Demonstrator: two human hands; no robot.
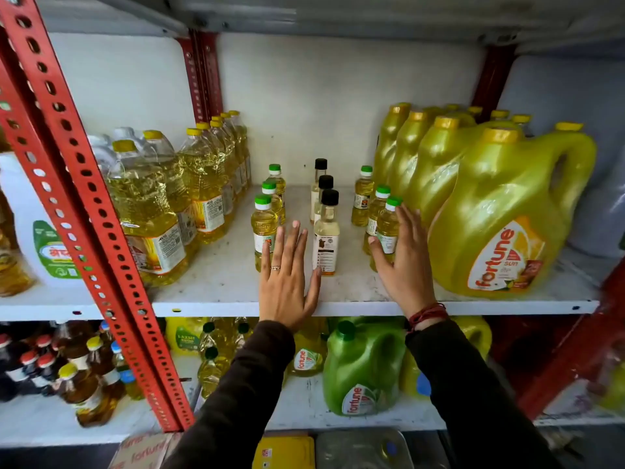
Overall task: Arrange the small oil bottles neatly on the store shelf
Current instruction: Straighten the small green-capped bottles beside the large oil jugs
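Presently, nine small oil bottles stand upright in the middle bay of the white shelf [223, 292], in three files running front to back: a left file with green caps, a centre file with black caps, a right file with green caps. Larger clear bottles [152, 211] flank them on the left and yellow jugs [500, 211] on the right.

The left hand [285, 282] lies flat and open, fingers together and pointing toward the back wall, in the lane between the left and centre files. Its little-finger side is against or just beside the front left bottle [264, 228]; its thumb reaches toward the base of the front black-capped bottle [326, 238]. It grips nothing.

The right hand [404, 262] is likewise open, cupped along the outer side of the front right bottle [387, 228], thumb across the bottle's front near the label. Whether the fingers actually close round it cannot be told; it reads as a pressing contact, not a clamp.

Judgement: all long axes are vertical, so any correction is a sideways slide along the shelf. The right hand is placed to nudge its file leftward, away from the jugs. The left hand is nearest the left file, which lies to its left. Tipping is the risk if the push lands high.
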